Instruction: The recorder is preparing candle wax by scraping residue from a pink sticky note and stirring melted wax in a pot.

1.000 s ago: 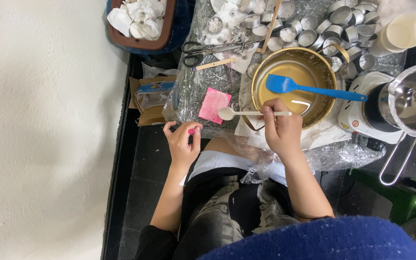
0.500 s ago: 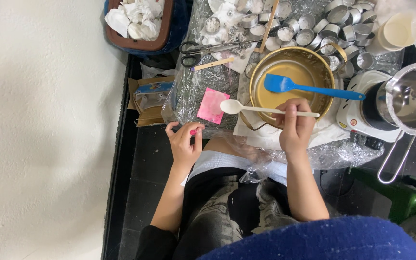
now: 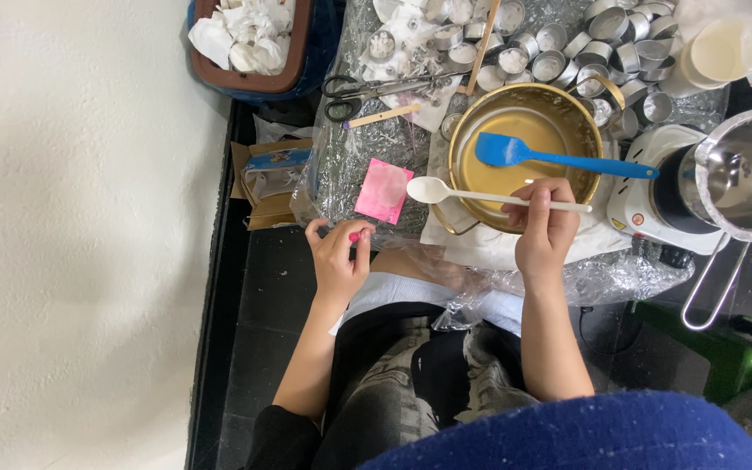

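Observation:
My right hand (image 3: 546, 228) grips the handle of a white plastic spoon (image 3: 446, 191), held level over the near rim of a gold metal bowl (image 3: 576, 130). The spoon's bowl end points left, toward a pink square packet (image 3: 382, 190) lying on crinkled plastic sheeting. A blue spatula (image 3: 550, 158) rests across the gold bowl. My left hand (image 3: 339, 259) hovers below the table edge, pinching a small pink piece (image 3: 354, 236) between thumb and fingers.
Several small round metal cups (image 3: 567, 48) crowd the table's far side, with black scissors (image 3: 367, 87) and wooden sticks. A steel pot (image 3: 750, 178) sits on a white hotplate (image 3: 646, 204) at right. A tub of white scraps (image 3: 250, 35) stands top left; a white wall fills the left.
My right hand has carried the spoon rightward, from beside the pink packet to over the gold bowl's near rim. My left hand with the pink piece has barely shifted.

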